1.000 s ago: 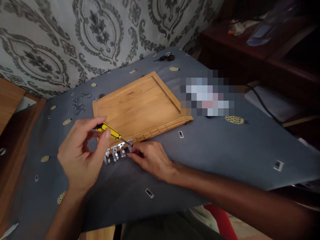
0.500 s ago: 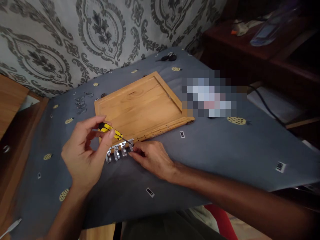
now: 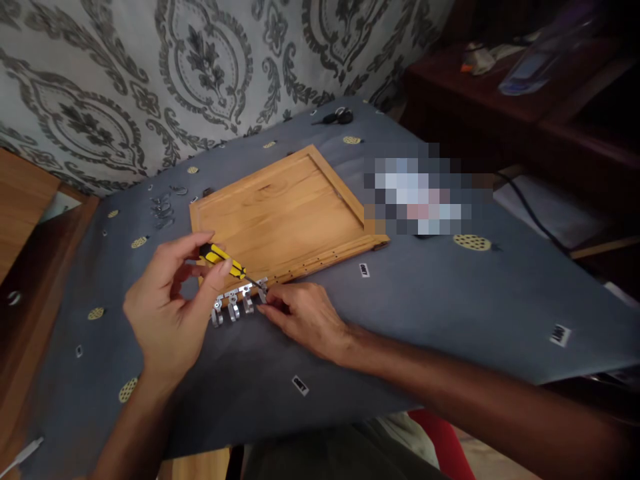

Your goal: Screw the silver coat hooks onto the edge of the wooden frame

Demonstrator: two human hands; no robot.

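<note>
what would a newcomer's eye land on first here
Probably the bright yellow-and-black screwdriver in the left hand, slanting down toward the right end of a row of curved silver metal pieces, where the right hand is. Those pieces line the near edge of a rectangular golden-brown wooden panel in the middle of the view. Behind, a whitish wall covering with large dark-grey medallions spans the upper left.

The bare left hand (image 3: 167, 307) now has its thumb farther along the slim yellow-and-black screwdriver (image 3: 215, 255), its handle slightly turned.
</note>
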